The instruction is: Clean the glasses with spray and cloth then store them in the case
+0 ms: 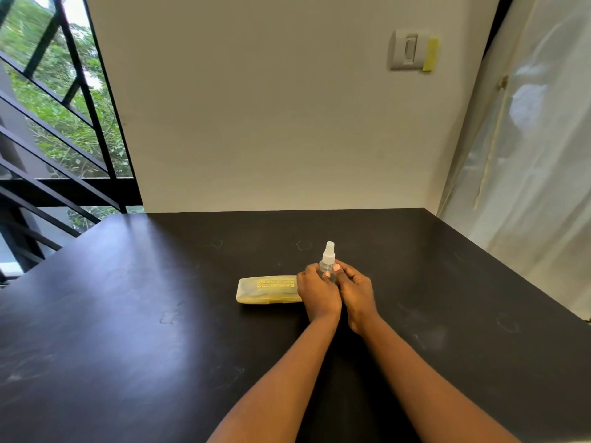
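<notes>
A small clear spray bottle (328, 260) with a white pump top stands upright on the black table (144, 314). My left hand (318, 294) and my right hand (356, 290) are both wrapped around its lower body, fingertips touching the clear part. A closed yellow translucent glasses case (267, 290) lies flat just left of my left hand, its right end hidden behind that hand. No glasses or cloth are visible outside the case.
A cream wall with a light switch (407, 52) rises behind the table. A window with black bars (64, 123) is at the left. A plastic sheet (527, 155) hangs along the table's right edge.
</notes>
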